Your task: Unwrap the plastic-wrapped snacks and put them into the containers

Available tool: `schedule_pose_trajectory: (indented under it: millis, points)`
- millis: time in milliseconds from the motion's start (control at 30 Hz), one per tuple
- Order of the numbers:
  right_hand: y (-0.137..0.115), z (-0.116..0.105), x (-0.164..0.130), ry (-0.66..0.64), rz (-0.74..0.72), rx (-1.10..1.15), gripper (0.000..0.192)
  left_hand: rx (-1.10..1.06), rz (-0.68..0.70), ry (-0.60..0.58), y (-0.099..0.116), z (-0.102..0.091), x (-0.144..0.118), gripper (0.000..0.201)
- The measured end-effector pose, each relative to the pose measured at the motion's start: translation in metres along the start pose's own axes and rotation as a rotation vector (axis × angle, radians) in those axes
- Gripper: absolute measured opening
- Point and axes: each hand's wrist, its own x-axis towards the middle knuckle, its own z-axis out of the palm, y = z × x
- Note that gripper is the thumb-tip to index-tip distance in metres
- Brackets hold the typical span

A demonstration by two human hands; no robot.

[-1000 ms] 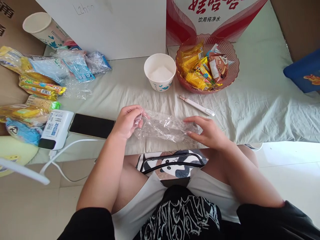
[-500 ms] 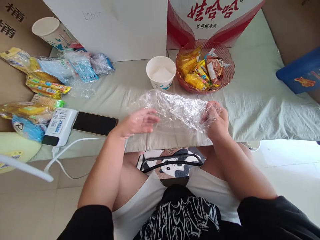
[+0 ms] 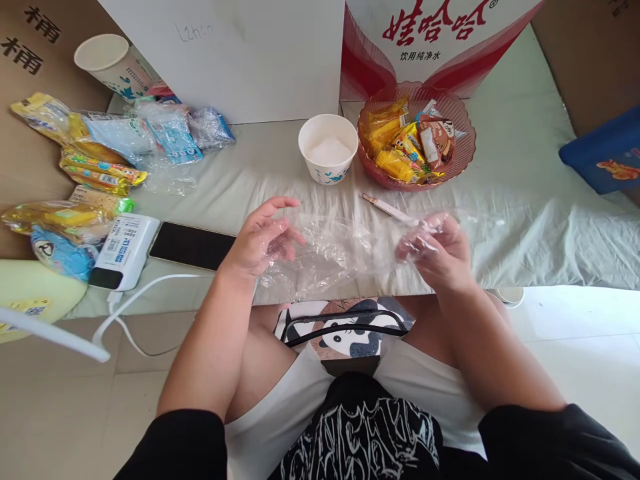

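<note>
Thin, crinkled clear plastic film [image 3: 333,250] spreads between my two hands above the front of the cloth-covered surface. My right hand [image 3: 440,253] has its fingers curled round one end, and some film passes over them to the right. My left hand [image 3: 267,237] is at the other end with thumb and fingers apart; film lies against the fingers. A slim white stick with a brownish tip [image 3: 385,208] lies just behind the film, partly covered by it near my right hand. Behind that stands a white paper cup [image 3: 327,173] with pale contents.
A pink ribbed bowl [image 3: 467,157] holds wrapped snacks. At left are several snack packets [image 3: 170,133], a tipped paper cup [image 3: 113,73], a phone [image 3: 193,245] and a white power bank [image 3: 125,247] with a cable. Boxes [image 3: 250,67] stand behind; a blue container [image 3: 600,147] is far right.
The film has spread lower and flatter between my hands, uncovering the white stick. My left hand has risen slightly, its fingers now touching film. My right hand has shifted a little right.
</note>
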Motion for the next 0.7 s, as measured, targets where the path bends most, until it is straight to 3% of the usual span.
schedule_pose_trajectory:
  millis: [67, 133, 200, 367, 500, 700]
  points:
    - [-0.005, 0.000, -0.002, 0.004, 0.039, 0.001, 0.053, 0.007, 0.040, -0.077, -0.004, -0.001, -0.001, 0.072]
    - [-0.007, -0.001, -0.001, 0.027, 0.091, -0.032, 0.049, 0.020, 0.061, -0.113, -0.006, 0.001, 0.000, 0.063]
    - [-0.006, -0.002, 0.002, 0.067, 0.123, -0.056, 0.048, 0.015, 0.044, -0.075, -0.007, 0.003, 0.003, 0.052]
    - [-0.003, -0.008, 0.007, 0.121, 0.132, -0.031, 0.049, -0.053, -0.048, 0.144, -0.003, 0.006, 0.012, 0.048]
    - [-0.003, -0.011, 0.006, 0.064, 0.133, -0.057, 0.053, -0.025, -0.041, 0.122, 0.000, 0.009, 0.011, 0.050]
    - [-0.002, -0.016, 0.007, 0.065, 0.208, 0.039, 0.045, -0.053, -0.008, 0.150, 0.002, 0.012, 0.007, 0.028]
